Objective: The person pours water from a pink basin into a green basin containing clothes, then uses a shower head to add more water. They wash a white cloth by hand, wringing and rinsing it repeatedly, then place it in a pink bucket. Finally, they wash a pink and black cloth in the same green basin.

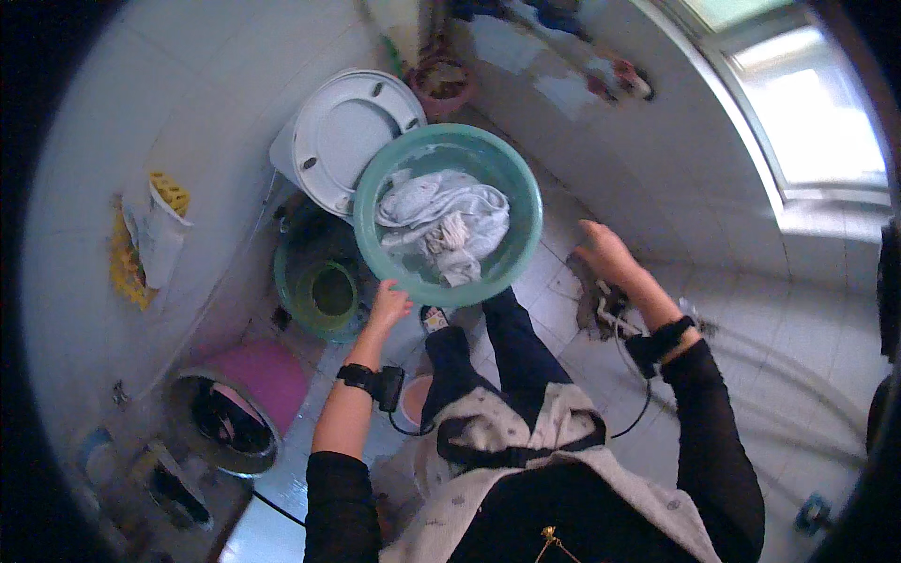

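Observation:
A large green basin (pixel 533 202) is in front of me, close to the toilet. Inside it lies a bunched, wet-looking white cloth (pixel 483 218) with a stringy whitish clump on top. At the basin's near left rim is my left hand (pixel 389 306), its fingers curled against the edge. What bears the basin from below is hidden. My right hand (pixel 608 255) hangs apart from the basin, to its right, fingers stretched out and holding nothing. Dark bands with cables sit on both my wrists.
A white toilet lid (pixel 349 127) stands behind the basin. To the left are a green tub (pixel 293 298) with a smaller bowl inside and a tipped pink bucket (pixel 282 380) holding dark things. Hoses (pixel 779 361) run along the right. A window (pixel 802 103) is at upper right.

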The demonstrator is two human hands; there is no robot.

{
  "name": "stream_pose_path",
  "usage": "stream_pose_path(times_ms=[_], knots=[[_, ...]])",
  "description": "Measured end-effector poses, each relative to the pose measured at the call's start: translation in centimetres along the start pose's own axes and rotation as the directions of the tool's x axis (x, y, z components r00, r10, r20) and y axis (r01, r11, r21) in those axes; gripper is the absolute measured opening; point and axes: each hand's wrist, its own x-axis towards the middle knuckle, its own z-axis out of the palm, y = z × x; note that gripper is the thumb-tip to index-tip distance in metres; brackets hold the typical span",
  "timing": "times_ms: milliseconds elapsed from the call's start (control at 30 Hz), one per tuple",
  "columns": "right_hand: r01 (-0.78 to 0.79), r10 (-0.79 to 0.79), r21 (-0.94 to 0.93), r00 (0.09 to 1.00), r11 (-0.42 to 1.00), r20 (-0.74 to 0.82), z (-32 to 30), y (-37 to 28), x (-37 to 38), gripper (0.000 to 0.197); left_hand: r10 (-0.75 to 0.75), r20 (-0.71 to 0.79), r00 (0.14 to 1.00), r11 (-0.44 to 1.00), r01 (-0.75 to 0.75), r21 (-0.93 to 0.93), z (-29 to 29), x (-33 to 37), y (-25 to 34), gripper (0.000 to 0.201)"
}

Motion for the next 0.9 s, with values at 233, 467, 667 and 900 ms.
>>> stream_pose_path(times_ms=[233, 467, 667, 900], knots=[[0.111, -0.171, 0.191, 0.929, 0.975, 0.33, 21.2, -7.0, 19.6, 0.06, 0.391, -0.193, 0.9, 0.783, -0.215, 0.583, 9.4, 13.3, -3.2, 0.061], [0.28, -0.252, 0.024, 0.821, 0.96, 0.512, 34.0, -2.6, 23.8, 0.065, 0.335, -0.215, 0.917, 0.623, -0.045, 0.781, 12.9, 22.5, -6.5, 0.066], [0.698, -0.682, -0.23, 0.715, 0.678, 0.156, 35.9, 1.2, 32.6, 0.048, 0.274, -0.157, 0.949, 0.709, -0.089, 0.7, 11.7, 29.0, -5.1, 0.067], [-0.048, -0.176, 0.556, 0.923, 0.83, 0.342, 25.0, -2.8, 32.1, 0.023, 0.086, -0.475, 0.876, 0.884, -0.287, -0.369, 9.2, 26.5, -2.5, 0.037]])
